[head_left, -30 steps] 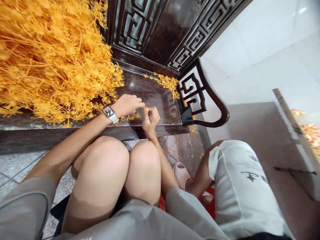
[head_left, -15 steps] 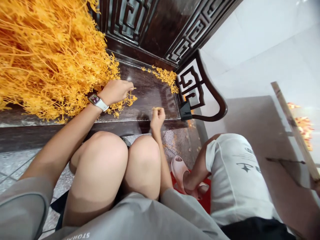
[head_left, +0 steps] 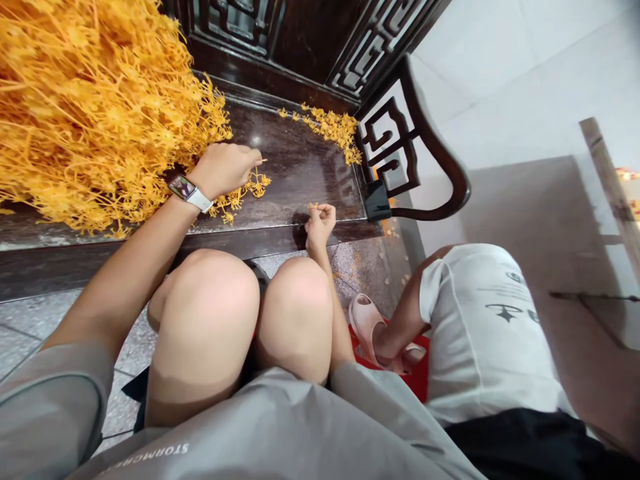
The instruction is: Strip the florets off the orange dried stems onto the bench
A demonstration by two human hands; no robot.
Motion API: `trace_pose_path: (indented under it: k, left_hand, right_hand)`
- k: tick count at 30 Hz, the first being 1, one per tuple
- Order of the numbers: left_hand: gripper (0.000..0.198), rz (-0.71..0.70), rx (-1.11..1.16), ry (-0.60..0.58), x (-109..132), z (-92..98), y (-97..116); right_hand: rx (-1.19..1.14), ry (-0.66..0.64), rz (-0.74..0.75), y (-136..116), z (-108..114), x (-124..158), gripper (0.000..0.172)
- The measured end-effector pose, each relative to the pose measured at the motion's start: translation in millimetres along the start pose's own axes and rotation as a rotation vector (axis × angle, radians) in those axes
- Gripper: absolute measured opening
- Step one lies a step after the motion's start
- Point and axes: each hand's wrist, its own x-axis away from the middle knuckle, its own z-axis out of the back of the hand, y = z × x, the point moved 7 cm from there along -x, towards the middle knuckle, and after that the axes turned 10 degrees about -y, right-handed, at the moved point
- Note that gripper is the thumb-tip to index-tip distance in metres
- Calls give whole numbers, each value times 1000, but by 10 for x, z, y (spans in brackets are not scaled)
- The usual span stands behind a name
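Beside the flower pile [head_left: 100, 120], the left hand [head_left: 226, 168] clamped a yellow stem [head_left: 265, 160]; at that hand's four o'clock, the right hand [head_left: 321, 225] pinched an orange bit [head_left: 313, 206], presumably fingertip-held for smallness.

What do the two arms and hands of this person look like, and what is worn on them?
The left hand is ungloved, with a watch at the wrist: rectangular screen, pale strap. The right hand is also ungloved; no watch shows there. The left sleeve is short and grey with a curved seam; the right sleeve is grey too.
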Motion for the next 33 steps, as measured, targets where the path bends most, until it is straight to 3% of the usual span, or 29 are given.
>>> trace_pose_path:
  k: [6,19,33]
  left_hand:
    - [56,2,0,-6,-5,4,-3]
    - [60,20,2,-38,21,26,17]
    - [56,10,53,-30,-2,-9,5]
  right_hand:
    - [-32,91,-4,2,30,28,47]
    - [67,79,27,24,44,9,44]
    - [150,77,26,71,51,-18,21]
